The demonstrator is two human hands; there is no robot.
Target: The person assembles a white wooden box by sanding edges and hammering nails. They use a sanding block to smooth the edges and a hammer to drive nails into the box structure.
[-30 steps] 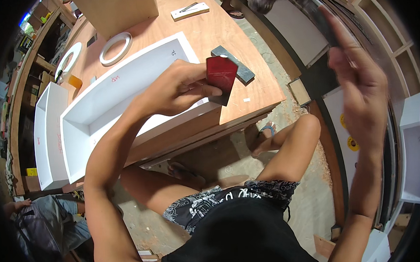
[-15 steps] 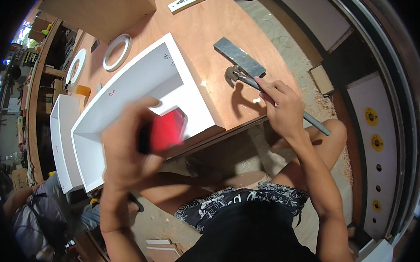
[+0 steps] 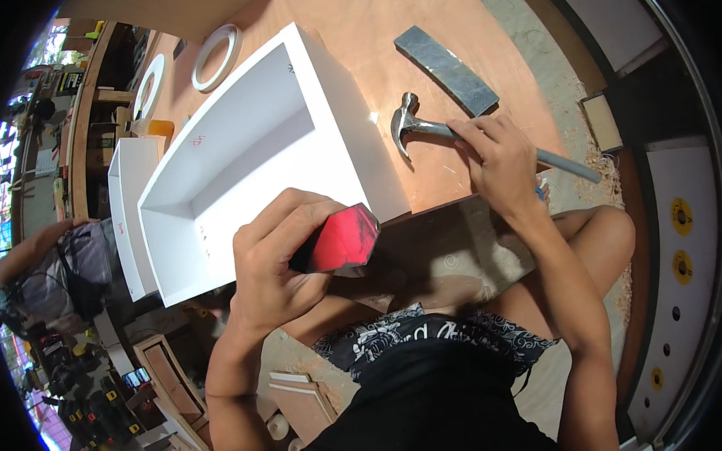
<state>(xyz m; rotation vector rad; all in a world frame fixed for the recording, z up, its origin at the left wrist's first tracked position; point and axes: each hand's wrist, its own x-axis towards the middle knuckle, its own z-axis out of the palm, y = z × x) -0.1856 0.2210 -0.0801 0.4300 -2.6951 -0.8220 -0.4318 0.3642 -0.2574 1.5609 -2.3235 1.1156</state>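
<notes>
My left hand (image 3: 275, 257) is closed around a block-like object with a red end face and dark sides (image 3: 345, 241), held just off the near edge of a white drawer-like box (image 3: 337, 130). The fingers hide much of this object, and I cannot tell its kind. My right hand (image 3: 503, 159) grips the grey handle of a claw hammer (image 3: 431, 128), whose head is low at the tabletop, right of the box. Beyond the hammer lies a flat, dark grey rectangular bar or stone (image 3: 447, 71).
The wooden tabletop (image 3: 352, 24) carries two white rolls of edging tape (image 3: 215, 58) and a second white box (image 3: 131, 211) on the left. A large brown panel (image 3: 174, 12) stands at the back. Another person (image 3: 64, 263) is at the far left. Wood shavings litter the floor.
The hammer has come down toward the tabletop, with my right hand still around its handle. My left hand has moved right with the red-faced object. The view has shifted.
</notes>
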